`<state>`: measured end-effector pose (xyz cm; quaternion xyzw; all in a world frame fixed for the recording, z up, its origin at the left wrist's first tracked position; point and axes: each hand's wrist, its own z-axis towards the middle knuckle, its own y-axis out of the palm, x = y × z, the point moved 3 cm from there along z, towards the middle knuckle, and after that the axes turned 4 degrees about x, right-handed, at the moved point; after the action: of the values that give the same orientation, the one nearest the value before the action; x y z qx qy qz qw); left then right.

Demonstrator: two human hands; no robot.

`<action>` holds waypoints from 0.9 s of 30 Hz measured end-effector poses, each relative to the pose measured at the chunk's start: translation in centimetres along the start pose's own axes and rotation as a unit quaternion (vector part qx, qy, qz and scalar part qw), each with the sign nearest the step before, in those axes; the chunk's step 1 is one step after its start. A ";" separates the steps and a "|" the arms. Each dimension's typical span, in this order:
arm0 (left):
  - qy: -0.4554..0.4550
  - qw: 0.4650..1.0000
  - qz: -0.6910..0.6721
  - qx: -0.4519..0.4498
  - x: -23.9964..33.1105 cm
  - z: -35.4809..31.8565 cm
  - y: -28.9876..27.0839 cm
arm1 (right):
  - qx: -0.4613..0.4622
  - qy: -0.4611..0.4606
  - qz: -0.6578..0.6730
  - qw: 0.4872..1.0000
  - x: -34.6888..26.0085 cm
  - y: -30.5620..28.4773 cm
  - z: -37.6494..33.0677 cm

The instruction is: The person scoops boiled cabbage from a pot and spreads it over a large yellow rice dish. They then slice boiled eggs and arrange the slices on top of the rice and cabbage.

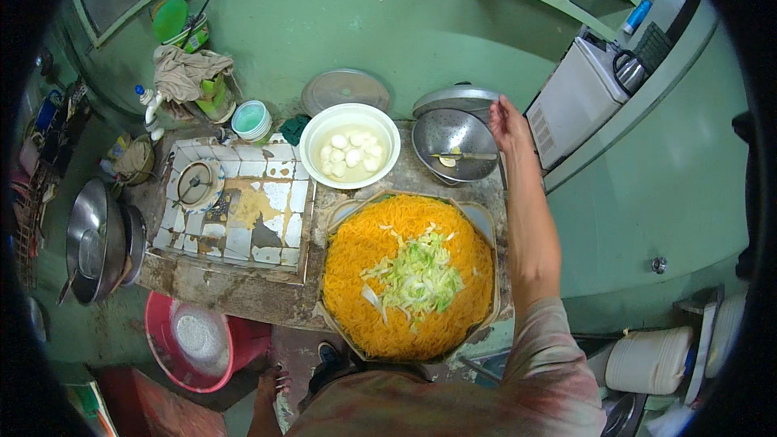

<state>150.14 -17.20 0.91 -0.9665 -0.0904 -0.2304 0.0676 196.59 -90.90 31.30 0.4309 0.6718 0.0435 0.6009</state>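
My right hand (510, 126) reaches to the far right of the counter, its fingers curled at the right edge of a grey metal lid (457, 98). The lid leans behind a metal colander (437, 131). Across the colander lies a knife (465, 156), with a small pale piece beside it. Nearer me, a large tray of orange noodles (356, 275) carries a heap of shredded cabbage (422, 275). A white bowl (307, 142) holds peeled eggs (354, 154) in cloudy liquid. Down at my side hangs my left hand (273, 384), empty, fingers loosely apart.
Left of the bowl is a tiled sink (295, 194) with chipped tiles and a tap (151, 113). Woks (95, 235) stand at far left. Under the counter sits a red tub (166, 340). A white appliance (571, 97) bounds the right side.
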 end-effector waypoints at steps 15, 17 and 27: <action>0.002 0.998 -0.010 0.054 -1.4 -4.1 0.6 | -0.101 -0.104 -0.507 0.849 4.2 1.7 6.5; 0.001 0.999 -0.019 0.045 -1.8 -4.6 0.5 | -0.149 -0.206 -0.769 0.586 5.7 -0.6 6.2; 0.006 0.998 0.039 0.041 1.0 -3.1 -0.6 | -0.175 -0.291 -0.892 0.297 7.1 -6.5 2.4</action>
<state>149.50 -16.97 4.17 -0.9643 -0.0614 -0.2295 0.1172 195.85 -91.59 21.43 -0.5641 0.4014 -0.5308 0.4888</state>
